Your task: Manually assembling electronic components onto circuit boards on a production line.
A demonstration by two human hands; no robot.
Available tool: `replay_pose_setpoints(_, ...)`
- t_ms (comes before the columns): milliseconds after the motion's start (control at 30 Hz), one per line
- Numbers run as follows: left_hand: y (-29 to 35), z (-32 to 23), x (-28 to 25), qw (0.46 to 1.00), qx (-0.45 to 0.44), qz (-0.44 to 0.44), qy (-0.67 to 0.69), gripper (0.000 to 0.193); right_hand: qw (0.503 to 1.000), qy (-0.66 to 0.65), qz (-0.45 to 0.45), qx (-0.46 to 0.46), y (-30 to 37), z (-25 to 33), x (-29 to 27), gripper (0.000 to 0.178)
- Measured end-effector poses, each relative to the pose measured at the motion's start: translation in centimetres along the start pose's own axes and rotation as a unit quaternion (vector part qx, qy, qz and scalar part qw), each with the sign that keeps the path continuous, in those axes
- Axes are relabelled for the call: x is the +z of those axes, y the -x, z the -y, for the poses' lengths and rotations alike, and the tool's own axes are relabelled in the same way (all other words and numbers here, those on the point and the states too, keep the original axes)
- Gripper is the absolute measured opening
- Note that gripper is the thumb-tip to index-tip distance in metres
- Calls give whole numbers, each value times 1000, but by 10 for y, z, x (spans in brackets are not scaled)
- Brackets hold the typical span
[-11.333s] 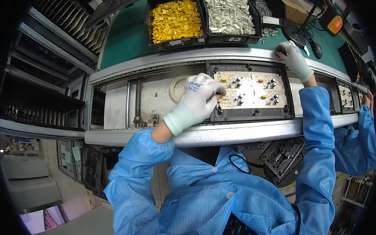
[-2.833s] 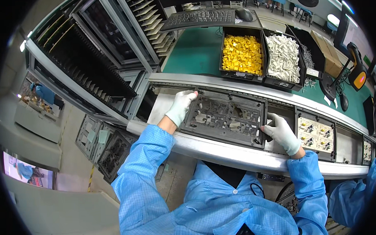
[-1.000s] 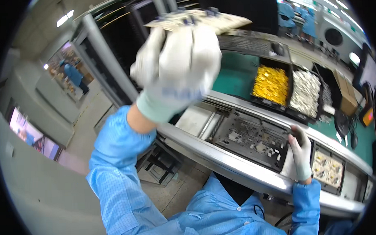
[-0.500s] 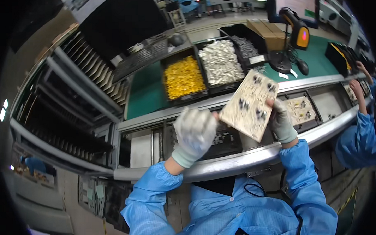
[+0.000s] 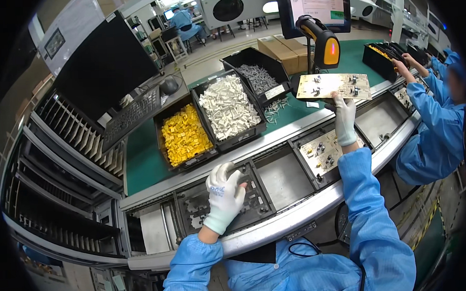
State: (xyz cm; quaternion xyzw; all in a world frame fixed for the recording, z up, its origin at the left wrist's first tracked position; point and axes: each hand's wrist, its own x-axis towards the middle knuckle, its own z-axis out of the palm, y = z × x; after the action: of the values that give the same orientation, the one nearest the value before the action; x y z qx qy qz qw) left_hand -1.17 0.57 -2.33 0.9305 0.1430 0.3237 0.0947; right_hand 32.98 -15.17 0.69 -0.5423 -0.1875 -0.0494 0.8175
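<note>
Where the conveyor (image 5: 284, 179) ran: black tray (image 5: 253, 193) lay under left hand (image 5: 225, 192)
Circuit board (image 5: 338, 85): held aloft near yellow-black scanner (image 5: 326, 45)
Right hand (image 5: 344, 118): pinched that board's near edge
Left hand: loosely curled, whether gripping I couldn't tell

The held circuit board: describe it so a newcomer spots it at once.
On the green bench stands a yellow-fronted scanner. Just below it in the picture, the right hand holds the pale circuit board. Unlike the lower board in the black frame, it is in midair.
</note>
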Motion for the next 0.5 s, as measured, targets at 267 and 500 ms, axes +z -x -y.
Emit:
replay_pose_setpoints(267, -4, -3, -5, 1000, 0, -1, 4, 27, 996, 87, 27, -12, 14, 4, -2, 26)
replay_pose_setpoints(500, -6, -2, -6, 1000, -5, -4, 5, 25, 999, 36, 23, -1, 23, 16, 5, 27)
